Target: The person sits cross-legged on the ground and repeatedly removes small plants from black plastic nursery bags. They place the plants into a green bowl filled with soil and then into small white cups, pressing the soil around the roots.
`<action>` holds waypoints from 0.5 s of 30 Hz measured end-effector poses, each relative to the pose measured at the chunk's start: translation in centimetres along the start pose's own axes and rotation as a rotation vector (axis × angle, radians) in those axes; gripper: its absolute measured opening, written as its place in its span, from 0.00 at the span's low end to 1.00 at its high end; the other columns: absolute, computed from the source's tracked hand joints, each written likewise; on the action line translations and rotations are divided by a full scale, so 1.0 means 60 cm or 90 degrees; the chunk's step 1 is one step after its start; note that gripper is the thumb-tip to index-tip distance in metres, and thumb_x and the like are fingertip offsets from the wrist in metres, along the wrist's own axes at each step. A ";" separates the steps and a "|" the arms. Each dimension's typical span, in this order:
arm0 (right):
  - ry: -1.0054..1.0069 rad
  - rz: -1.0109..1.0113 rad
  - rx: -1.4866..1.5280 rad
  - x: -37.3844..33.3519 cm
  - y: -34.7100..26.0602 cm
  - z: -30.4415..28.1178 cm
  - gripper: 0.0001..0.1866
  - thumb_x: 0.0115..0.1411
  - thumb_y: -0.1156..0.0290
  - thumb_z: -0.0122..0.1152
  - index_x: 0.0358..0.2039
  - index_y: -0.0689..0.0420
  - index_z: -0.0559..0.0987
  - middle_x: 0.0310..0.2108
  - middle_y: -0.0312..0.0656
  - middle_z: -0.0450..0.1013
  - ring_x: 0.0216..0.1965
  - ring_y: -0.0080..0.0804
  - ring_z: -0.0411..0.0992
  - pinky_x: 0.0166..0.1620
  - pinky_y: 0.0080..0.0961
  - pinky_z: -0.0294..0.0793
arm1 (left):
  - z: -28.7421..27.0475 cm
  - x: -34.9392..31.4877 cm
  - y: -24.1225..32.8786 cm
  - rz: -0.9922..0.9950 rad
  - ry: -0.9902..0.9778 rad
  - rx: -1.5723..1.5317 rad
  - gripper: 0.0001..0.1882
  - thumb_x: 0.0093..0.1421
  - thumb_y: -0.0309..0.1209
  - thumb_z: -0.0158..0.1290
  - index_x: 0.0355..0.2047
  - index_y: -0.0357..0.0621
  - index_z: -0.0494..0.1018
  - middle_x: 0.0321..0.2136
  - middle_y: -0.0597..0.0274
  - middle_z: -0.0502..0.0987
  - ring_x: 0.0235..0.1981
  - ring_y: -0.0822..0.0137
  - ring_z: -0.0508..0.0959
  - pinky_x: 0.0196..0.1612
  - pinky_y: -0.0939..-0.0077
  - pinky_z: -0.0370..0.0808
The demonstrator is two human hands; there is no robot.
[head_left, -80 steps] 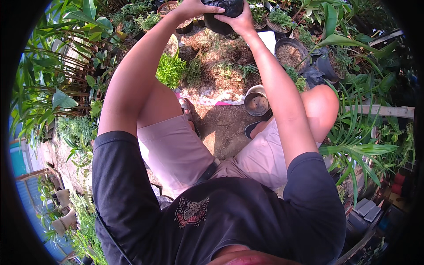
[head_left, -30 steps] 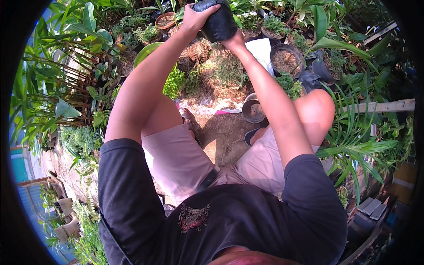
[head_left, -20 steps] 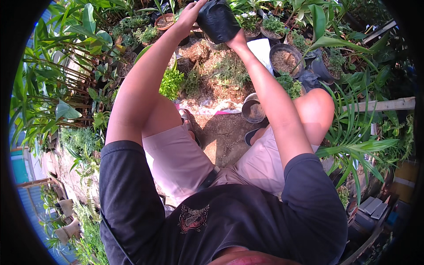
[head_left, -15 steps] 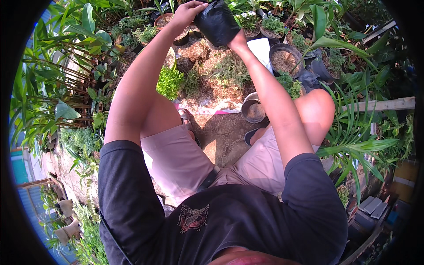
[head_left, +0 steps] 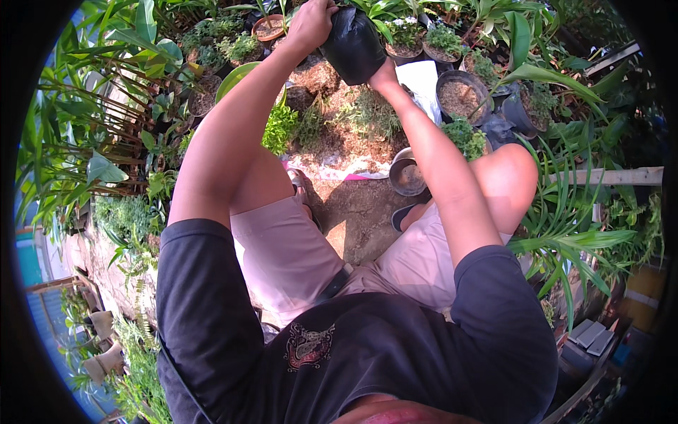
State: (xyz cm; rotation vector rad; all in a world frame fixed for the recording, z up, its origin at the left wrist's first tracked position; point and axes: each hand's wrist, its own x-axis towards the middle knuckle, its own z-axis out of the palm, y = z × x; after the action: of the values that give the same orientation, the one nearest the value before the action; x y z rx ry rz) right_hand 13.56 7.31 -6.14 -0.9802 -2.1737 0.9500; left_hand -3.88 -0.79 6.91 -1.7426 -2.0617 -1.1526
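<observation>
A black plastic grow bag (head_left: 353, 48) is held up at the top middle, rounded out as if filled; its contents are hidden. My left hand (head_left: 313, 27) grips it by the upper left edge, fingers bent. Against its lower right side is my right hand (head_left: 383, 76), the fingers out of sight behind the plastic. Below the bag, a heap of brown soil mix (head_left: 321, 131) lies on a pale sheet (head_left: 357, 172), with small feathery green plants (head_left: 371, 113) on it.
A grey pot (head_left: 408, 177) stands by my right foot. A large dark pot of soil (head_left: 462, 97) and a white sheet (head_left: 421, 81) are right of the heap. A bright green plant (head_left: 280, 129) grows near my left knee. Leafy plants crowd both sides.
The bag has come slightly down and to the right, turning a little. My left hand has shifted right, closer against its upper edge. My right hand has lowered slightly with it.
</observation>
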 end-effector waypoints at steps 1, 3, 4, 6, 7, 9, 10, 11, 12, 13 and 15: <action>0.008 -0.011 -0.001 -0.003 0.000 0.000 0.32 0.57 0.47 0.60 0.56 0.53 0.73 0.49 0.51 0.75 0.54 0.48 0.72 0.54 0.34 0.70 | 0.003 -0.001 0.002 0.010 0.010 0.001 0.10 0.63 0.32 0.51 0.39 0.37 0.73 0.34 0.43 0.78 0.39 0.43 0.77 0.42 0.56 0.72; 0.016 -0.037 0.023 -0.006 0.000 0.000 0.31 0.57 0.48 0.60 0.56 0.54 0.73 0.48 0.51 0.76 0.54 0.47 0.72 0.54 0.34 0.70 | 0.007 -0.003 0.007 0.000 0.019 0.001 0.10 0.64 0.32 0.50 0.38 0.37 0.72 0.34 0.41 0.78 0.39 0.41 0.77 0.42 0.55 0.72; 0.016 -0.052 0.048 -0.006 0.000 -0.001 0.30 0.58 0.49 0.60 0.56 0.54 0.73 0.48 0.51 0.76 0.54 0.47 0.72 0.54 0.33 0.71 | 0.008 -0.003 0.010 -0.020 0.020 0.001 0.10 0.64 0.32 0.50 0.38 0.37 0.72 0.33 0.41 0.78 0.39 0.41 0.76 0.42 0.54 0.71; 0.014 -0.093 0.070 -0.003 -0.001 -0.001 0.28 0.56 0.52 0.63 0.52 0.57 0.75 0.46 0.50 0.77 0.52 0.44 0.74 0.53 0.32 0.71 | 0.007 -0.002 0.016 -0.068 0.034 -0.002 0.10 0.64 0.32 0.50 0.38 0.37 0.71 0.33 0.40 0.78 0.39 0.40 0.76 0.42 0.53 0.71; 0.012 -0.120 0.066 -0.001 -0.002 -0.001 0.27 0.54 0.55 0.66 0.49 0.58 0.77 0.45 0.50 0.78 0.50 0.42 0.75 0.52 0.32 0.72 | 0.007 0.001 0.018 -0.096 0.050 -0.005 0.10 0.64 0.32 0.50 0.38 0.37 0.71 0.32 0.40 0.78 0.39 0.39 0.76 0.41 0.52 0.71; 0.009 -0.144 0.111 0.002 -0.005 -0.001 0.24 0.51 0.60 0.69 0.45 0.61 0.79 0.43 0.49 0.79 0.48 0.39 0.77 0.50 0.31 0.73 | 0.005 0.005 0.021 -0.135 0.109 -0.013 0.11 0.64 0.33 0.50 0.37 0.37 0.72 0.31 0.40 0.78 0.38 0.38 0.76 0.41 0.52 0.71; 0.009 -0.140 0.161 0.001 -0.008 -0.001 0.22 0.51 0.61 0.70 0.43 0.61 0.80 0.41 0.49 0.79 0.47 0.38 0.77 0.49 0.31 0.74 | 0.002 0.007 0.021 -0.138 0.117 -0.006 0.11 0.64 0.33 0.50 0.37 0.37 0.72 0.31 0.39 0.78 0.38 0.38 0.76 0.41 0.52 0.71; -0.002 -0.109 0.199 0.000 -0.010 -0.001 0.21 0.50 0.63 0.70 0.42 0.62 0.80 0.40 0.49 0.80 0.46 0.37 0.78 0.48 0.30 0.74 | -0.001 0.011 0.020 -0.141 0.125 0.002 0.11 0.64 0.33 0.50 0.37 0.37 0.72 0.31 0.39 0.78 0.39 0.39 0.76 0.41 0.52 0.71; 0.012 -0.128 0.193 0.000 -0.013 -0.003 0.21 0.50 0.63 0.70 0.42 0.62 0.80 0.40 0.50 0.80 0.46 0.37 0.78 0.48 0.30 0.74 | -0.003 0.013 0.019 -0.143 0.134 0.009 0.11 0.65 0.34 0.50 0.36 0.37 0.72 0.31 0.39 0.78 0.39 0.39 0.77 0.41 0.52 0.71; 0.014 -0.119 0.177 -0.001 -0.016 -0.005 0.21 0.50 0.64 0.70 0.42 0.62 0.80 0.41 0.50 0.80 0.46 0.36 0.78 0.48 0.30 0.74 | -0.004 0.017 0.018 -0.139 0.130 0.012 0.11 0.64 0.33 0.51 0.36 0.37 0.72 0.32 0.39 0.78 0.38 0.40 0.77 0.42 0.53 0.72; -0.005 -0.093 0.129 0.001 -0.019 -0.009 0.21 0.52 0.62 0.69 0.44 0.61 0.80 0.42 0.51 0.79 0.47 0.37 0.77 0.49 0.31 0.74 | -0.006 0.020 0.018 -0.134 0.148 -0.013 0.11 0.64 0.33 0.51 0.36 0.36 0.72 0.32 0.40 0.79 0.38 0.40 0.77 0.42 0.53 0.72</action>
State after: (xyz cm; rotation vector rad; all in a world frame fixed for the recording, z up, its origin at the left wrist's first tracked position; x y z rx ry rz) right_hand 13.45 7.00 -4.90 -0.7128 -2.0757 1.0804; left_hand -3.38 -0.14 8.33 -1.3491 -2.1310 -1.3663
